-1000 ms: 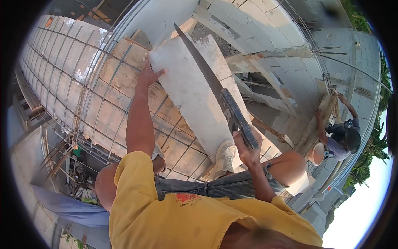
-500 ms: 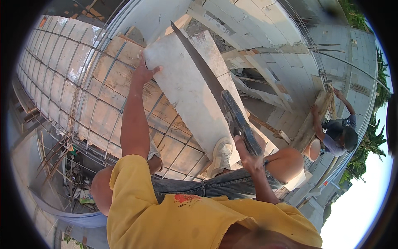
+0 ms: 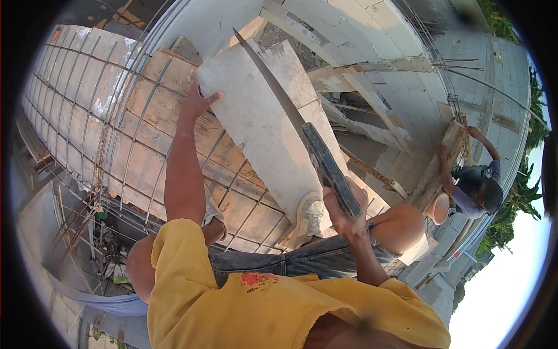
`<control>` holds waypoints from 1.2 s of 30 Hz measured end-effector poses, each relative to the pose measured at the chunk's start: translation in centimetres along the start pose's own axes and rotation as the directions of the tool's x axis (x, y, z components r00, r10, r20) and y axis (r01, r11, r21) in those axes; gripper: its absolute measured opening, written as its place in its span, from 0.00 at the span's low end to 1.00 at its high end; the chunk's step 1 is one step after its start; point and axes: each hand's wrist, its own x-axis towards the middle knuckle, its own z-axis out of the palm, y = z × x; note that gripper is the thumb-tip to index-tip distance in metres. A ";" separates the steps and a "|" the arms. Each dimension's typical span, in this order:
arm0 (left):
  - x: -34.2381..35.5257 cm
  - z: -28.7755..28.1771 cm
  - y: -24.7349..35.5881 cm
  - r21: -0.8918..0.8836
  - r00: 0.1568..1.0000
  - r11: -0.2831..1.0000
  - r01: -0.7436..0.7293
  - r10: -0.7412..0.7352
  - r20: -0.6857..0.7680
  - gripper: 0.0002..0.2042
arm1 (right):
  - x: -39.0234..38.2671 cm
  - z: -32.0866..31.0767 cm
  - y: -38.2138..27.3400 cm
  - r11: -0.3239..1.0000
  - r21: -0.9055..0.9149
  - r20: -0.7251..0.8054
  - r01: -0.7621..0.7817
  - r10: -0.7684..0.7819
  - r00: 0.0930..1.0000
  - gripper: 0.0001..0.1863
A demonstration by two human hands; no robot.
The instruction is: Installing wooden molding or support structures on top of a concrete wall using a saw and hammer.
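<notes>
Brown wooden boards (image 3: 174, 93) under a dark steel rebar grid (image 3: 120, 119) fill the area left of and below the left fingers; bars run close, so not much clear surface that side. Beyond the right fingers, past the panel's far edge, a dark gap in the pale grey block wall (image 3: 360, 35) leaves free space. Smooth whitish slab (image 3: 215, 29) ahead of the left fingers, just past the panel corner.

Pale grey flat rectangular panel (image 3: 250, 116) slants from the left fingertips down toward the right fingers. Left hand (image 3: 195, 106) sits on its upper left corner: thumb spread away from the fingers, over the top face, fingers along the edge; cannot tell if they hook underneath. Long tapered steel hand saw with a black handle (image 3: 331, 168) is in the right hand (image 3: 349, 212), fingers wrapped round the handle's near end. Blade points away from the right fingers, over the panel, tip near its far end and right of the left fingers; contact with the panel unclear.

Off-white shoe (image 3: 308, 218) is just left of the right fingers, at the panel's near end. Bent bare knee (image 3: 401, 228) is right of them; farther out, a pinkish round bucket (image 3: 437, 209) and a crouching co-worker in dark cap (image 3: 474, 186).
</notes>
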 end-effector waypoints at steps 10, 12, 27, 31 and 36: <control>0.8 1.5 0.4 0.023 0.994 0.995 -0.094 0.095 -0.049 0.63 | 18.9 10.1 -1.4 0.970 0.142 -0.063 0.197 -0.190 0.980 0.10; 0.0 0.6 0.5 -0.052 0.997 0.997 0.053 -0.050 0.064 0.62 | 16.0 9.9 0.3 0.972 0.198 -0.029 0.131 -0.127 0.991 0.09; 0.7 1.2 -0.2 -0.125 0.999 0.992 -0.020 0.024 0.032 0.62 | 18.2 11.1 -0.1 0.974 0.147 -0.043 0.172 -0.168 0.985 0.09; -0.9 -1.3 0.2 0.056 0.999 0.998 0.039 -0.039 -0.001 0.62 | 0.2 2.4 2.9 0.984 0.164 -0.051 0.075 -0.067 0.996 0.06; -1.0 -2.9 0.7 0.026 0.994 0.994 0.104 -0.104 0.023 0.62 | 4.4 3.5 0.4 0.990 0.136 -0.001 0.047 -0.047 0.999 0.07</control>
